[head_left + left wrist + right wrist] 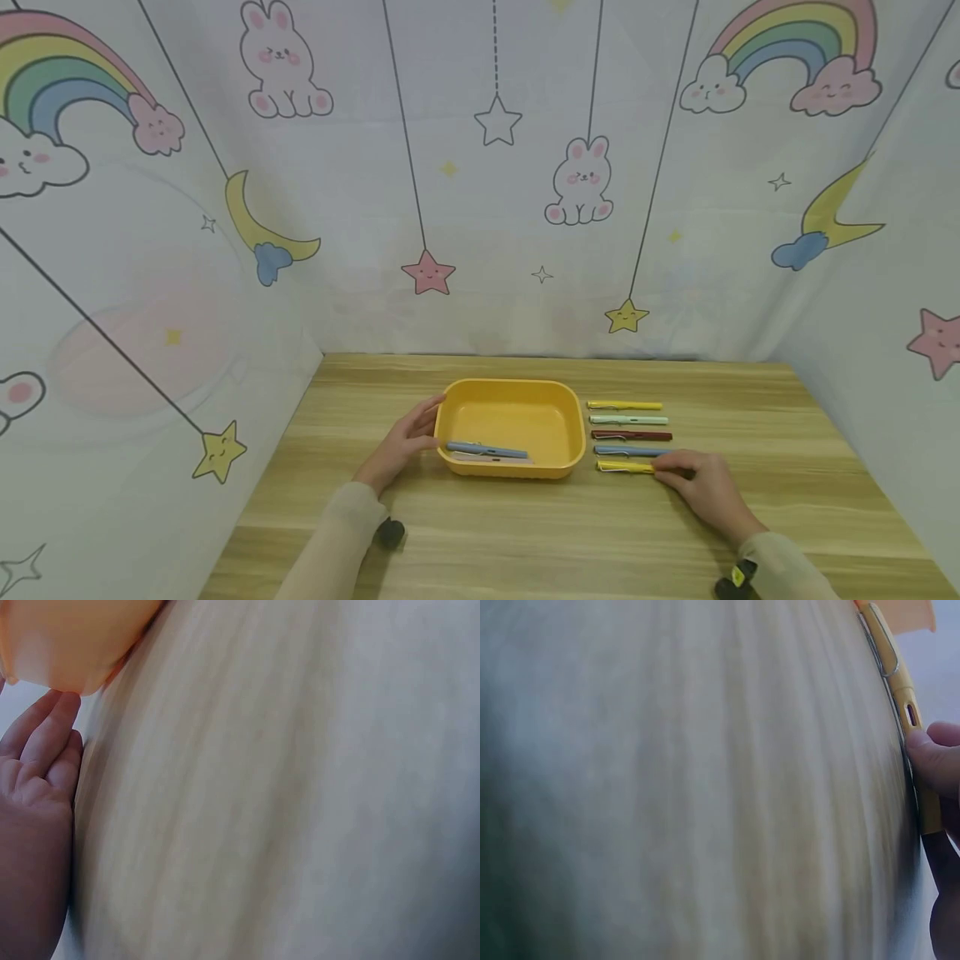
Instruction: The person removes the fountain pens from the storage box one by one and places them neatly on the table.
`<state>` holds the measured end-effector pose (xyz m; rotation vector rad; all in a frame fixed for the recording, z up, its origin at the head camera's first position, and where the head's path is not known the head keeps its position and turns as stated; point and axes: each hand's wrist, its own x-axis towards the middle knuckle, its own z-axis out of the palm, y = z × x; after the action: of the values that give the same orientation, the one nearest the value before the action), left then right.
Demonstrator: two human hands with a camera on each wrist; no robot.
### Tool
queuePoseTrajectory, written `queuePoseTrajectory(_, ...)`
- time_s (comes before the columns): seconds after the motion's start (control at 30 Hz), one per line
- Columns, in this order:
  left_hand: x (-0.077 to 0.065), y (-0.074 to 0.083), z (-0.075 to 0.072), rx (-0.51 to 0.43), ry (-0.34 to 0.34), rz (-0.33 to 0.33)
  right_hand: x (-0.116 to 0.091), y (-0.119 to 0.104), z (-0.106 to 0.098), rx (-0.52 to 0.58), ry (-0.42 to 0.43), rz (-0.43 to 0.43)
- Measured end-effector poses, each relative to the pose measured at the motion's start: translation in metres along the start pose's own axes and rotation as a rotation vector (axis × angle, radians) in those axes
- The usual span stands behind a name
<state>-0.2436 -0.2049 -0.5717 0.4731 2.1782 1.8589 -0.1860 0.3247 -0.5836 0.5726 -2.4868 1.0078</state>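
My right hand (705, 492) pinches the barrel of a yellow pen (622, 467) between thumb and fingers, at the front of a row of pens. In the right wrist view this yellow pen (889, 652) shows a wire clip and a small slot window, and lies along the wooden surface. My left hand (405, 443) touches the left side of a yellow tray (581, 417). Extended fingers (52, 739) rest against the tray's wall in the left wrist view. Inside the tray lie a blue pen (487, 451) and a pale pen (480, 458).
Behind the held pen lie a blue pen (630, 451), a dark red pen (633, 436), a mint pen (630, 420) and another yellow pen (626, 406), roughly parallel. The wooden table (525, 533) meets a printed cloth backdrop (495, 217) at its back edge and sides.
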Motion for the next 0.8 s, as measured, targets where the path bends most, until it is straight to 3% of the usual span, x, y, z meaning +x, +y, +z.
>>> queuePoseTrajectory(0.43, -0.0011, 0.0012, 0.0, -0.005, -0.003, 0.008, 0.0, -0.0004, -0.0019, -0.075, -0.027, -0.007)
queuePoseTrajectory(0.8, -0.0014, 0.0001, -0.0009, -0.009, -0.01, 0.012, -0.0005, -0.0004, -0.0014, -0.065, -0.033, 0.016)
